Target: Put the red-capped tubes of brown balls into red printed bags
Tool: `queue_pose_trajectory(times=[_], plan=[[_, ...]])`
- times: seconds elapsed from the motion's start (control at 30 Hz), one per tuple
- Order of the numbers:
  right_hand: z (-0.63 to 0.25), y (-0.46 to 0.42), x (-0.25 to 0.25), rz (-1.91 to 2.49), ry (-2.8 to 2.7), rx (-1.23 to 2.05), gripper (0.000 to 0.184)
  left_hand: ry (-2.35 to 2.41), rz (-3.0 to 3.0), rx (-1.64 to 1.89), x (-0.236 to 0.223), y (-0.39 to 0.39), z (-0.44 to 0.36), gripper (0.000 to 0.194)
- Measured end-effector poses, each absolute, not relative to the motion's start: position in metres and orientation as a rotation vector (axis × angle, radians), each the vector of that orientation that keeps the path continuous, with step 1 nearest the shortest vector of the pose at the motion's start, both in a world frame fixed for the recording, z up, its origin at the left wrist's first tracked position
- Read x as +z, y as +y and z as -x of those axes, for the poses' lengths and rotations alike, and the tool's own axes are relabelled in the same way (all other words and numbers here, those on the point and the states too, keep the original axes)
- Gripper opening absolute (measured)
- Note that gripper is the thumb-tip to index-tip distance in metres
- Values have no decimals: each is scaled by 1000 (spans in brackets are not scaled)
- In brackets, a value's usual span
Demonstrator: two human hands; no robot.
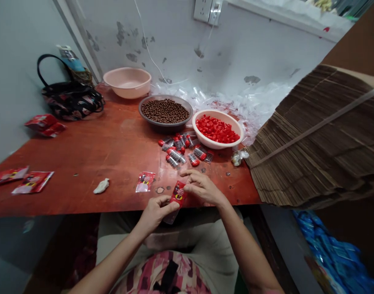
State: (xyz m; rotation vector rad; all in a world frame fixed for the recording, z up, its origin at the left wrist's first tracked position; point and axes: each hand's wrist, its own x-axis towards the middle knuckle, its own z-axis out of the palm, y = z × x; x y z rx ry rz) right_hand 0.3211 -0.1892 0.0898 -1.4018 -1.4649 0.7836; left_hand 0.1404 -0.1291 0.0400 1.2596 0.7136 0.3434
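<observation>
Near the table's front edge, my left hand (158, 211) grips the lower end of a small red printed packet (178, 192) with a clear lower part, the thumb across its front. My right hand (202, 187) has its fingers closed on the packet's upper right side. Just left of it a similar red and clear packet (145, 181) lies flat on the table. Beyond my hands is a loose group of clear capsule-shaped bottles (176, 155) with red caps and dark contents. What is inside the held packet cannot be made out.
Behind stand a bowl of brown balls (165, 111), a bowl of red caps (217, 129) and a pink basin (127, 81). Clear plastic pieces (260, 102) heap along the wall. Stacked cardboard (321, 139) borders the right; a handbag (72, 98) and red packets (34, 181) lie left.
</observation>
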Motion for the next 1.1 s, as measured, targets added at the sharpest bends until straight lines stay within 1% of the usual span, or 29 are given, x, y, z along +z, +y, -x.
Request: queue_pose_trajectory(times=[0.1, 0.17, 0.2, 0.27, 0.33, 0.37, 0.43, 0.53, 0.77, 0.93, 1.1], plan=[[-311, -190, 70, 1430, -1144, 665, 13, 790, -1314, 466, 39, -127, -140, 21], [-297, -194, 55, 1444, -845, 565, 14, 830, -1220, 539, 36, -124, -141, 23], [-288, -198, 47, 1438, -731, 567, 16, 834, -1151, 563, 34, -124, -143, 24], [-269, -206, 34, 1388, -623, 715, 25, 808, -1024, 587, 32, -123, -148, 24], [-252, -214, 23, 1301, -574, 932, 32, 773, -955, 617, 32, -125, -153, 22], [-245, -216, 20, 1261, -544, 1007, 32, 758, -939, 630, 32, -126, -155, 22], [-236, -219, 16, 1215, -480, 1054, 28, 735, -903, 648, 35, -130, -159, 23], [-233, -219, 15, 1223, -421, 986, 22, 696, -818, 633, 38, -133, -163, 27], [-230, -223, 20, 1299, -440, 880, 21, 744, -826, 569, 37, -133, -165, 23], [-229, -223, 20, 1307, -403, 829, 20, 667, -753, 606, 39, -136, -166, 21], [-236, -224, 17, 1296, -415, 851, 21, 648, -641, 665, 41, -127, -169, 22]])
